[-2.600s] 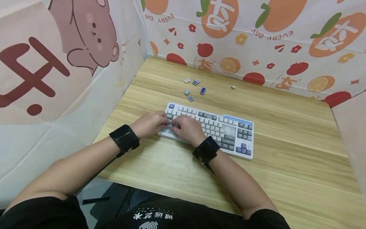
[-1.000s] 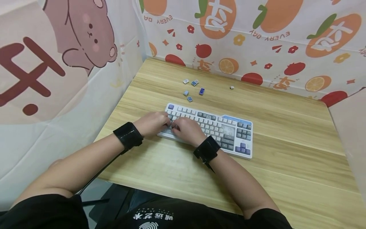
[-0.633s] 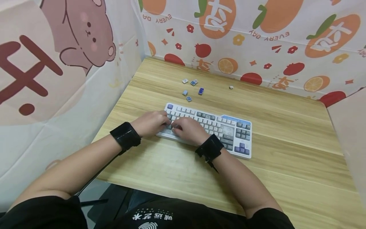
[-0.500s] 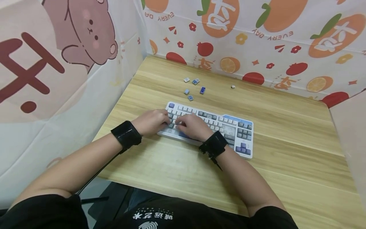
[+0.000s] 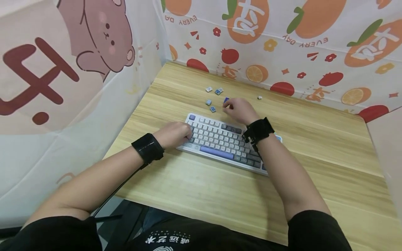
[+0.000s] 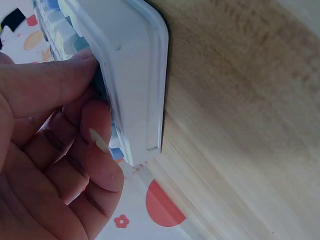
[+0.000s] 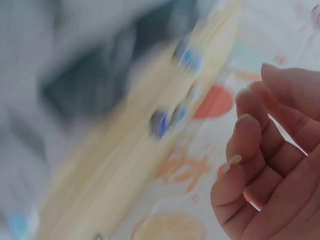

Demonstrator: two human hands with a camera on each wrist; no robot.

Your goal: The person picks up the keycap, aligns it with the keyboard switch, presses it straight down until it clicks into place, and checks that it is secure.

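Observation:
A white-framed keyboard (image 5: 216, 152) with grey, white and purple keycaps lies on the wooden table. At its left end my left hand (image 5: 174, 134) is curled; in the left wrist view its thumb (image 6: 55, 82) and index finger pinch a dark keycap (image 6: 100, 84) by the frame's edge, mostly hidden by the fingers. My right hand (image 5: 241, 111) is above the keyboard's far edge, loosely curled with nothing visible in it. Just beyond its fingertips lies a purple keycap (image 5: 226, 100), partly covered. Also close by are a pale blue keycap (image 5: 208, 102) and a blue one (image 5: 213, 109).
Farther back lie a white keycap (image 5: 209, 89) and a pair of blue-and-white pieces (image 5: 219, 91). A small white piece (image 5: 259, 98) sits alone toward the rear. Printed cloth (image 5: 204, 21) hangs along the table's back and left sides.
My right hand has left the keyboard's left end and moved away and to the right, toward the loose keycaps, uncovering the long purple space bar. My left hand stays at the left end.

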